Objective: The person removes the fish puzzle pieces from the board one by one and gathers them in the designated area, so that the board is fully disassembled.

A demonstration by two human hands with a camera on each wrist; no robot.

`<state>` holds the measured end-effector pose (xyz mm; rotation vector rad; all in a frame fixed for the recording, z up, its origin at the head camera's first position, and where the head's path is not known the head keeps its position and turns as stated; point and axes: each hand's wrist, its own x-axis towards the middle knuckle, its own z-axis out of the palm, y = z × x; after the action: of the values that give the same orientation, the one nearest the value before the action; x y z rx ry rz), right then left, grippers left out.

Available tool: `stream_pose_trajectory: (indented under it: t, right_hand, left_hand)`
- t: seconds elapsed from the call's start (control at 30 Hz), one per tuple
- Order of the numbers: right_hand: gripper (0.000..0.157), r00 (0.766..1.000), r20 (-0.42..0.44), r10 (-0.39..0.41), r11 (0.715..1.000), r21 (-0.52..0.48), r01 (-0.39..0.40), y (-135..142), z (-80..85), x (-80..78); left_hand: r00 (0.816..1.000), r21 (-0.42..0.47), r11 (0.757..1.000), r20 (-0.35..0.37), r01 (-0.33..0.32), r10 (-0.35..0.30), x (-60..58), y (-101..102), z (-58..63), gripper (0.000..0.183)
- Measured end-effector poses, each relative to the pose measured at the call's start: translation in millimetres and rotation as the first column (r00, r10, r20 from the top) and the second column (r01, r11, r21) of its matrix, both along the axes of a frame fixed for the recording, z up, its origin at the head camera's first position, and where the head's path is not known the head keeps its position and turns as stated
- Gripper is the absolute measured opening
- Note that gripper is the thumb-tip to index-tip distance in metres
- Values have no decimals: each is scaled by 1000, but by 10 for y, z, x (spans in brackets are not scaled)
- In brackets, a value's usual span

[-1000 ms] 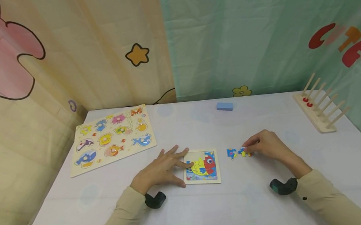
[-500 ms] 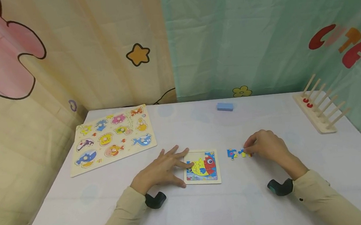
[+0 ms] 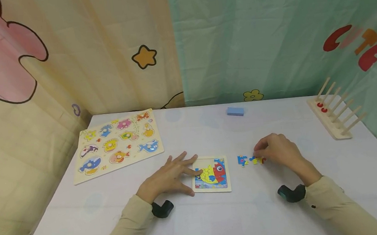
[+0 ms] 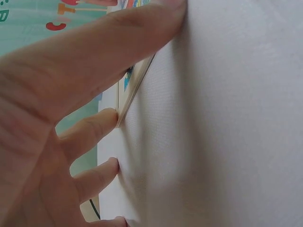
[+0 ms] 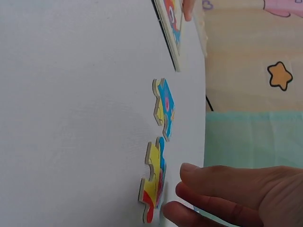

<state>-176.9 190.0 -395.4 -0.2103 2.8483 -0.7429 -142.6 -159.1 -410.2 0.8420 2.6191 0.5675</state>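
In the head view my left hand [image 3: 170, 175] lies with fingers spread at the left side of a small wooden jigsaw tray [image 3: 228, 178]. A finger rests on its fish picture, and the thumb [image 4: 156, 23] is by its near corner. The tray's upper left part shows bare wood. My right hand [image 3: 280, 154] hovers over loose jigsaw pieces to the tray's right. A blue piece [image 5: 167, 99] lies nearer the tray. Beside it lies a yellow, blue and red part [image 5: 152, 182], one piece or joined pieces. My right fingertips are bent loosely just beside it, with nothing between them.
A wooden knob puzzle board [image 3: 132, 138] with sea animals lies at the back left. A blue block [image 3: 235, 111] sits near the far edge. At the right stands a wooden peg rack [image 3: 330, 120] with red beads. Curtains hang behind the table.
My right hand has shifted slightly up and off the yellow, blue and red part, so more of it shows. My left hand and the tray have stayed put.
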Motion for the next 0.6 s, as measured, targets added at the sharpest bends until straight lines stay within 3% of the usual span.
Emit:
stream_pose_trajectory:
  t: [0.6]
  right_hand:
    - [16,997,-40,59,997,-37,-61,-695,-47,-74]
  left_hand:
    - [1000,-9,1000,0,-4,4,-8,6,-8,65]
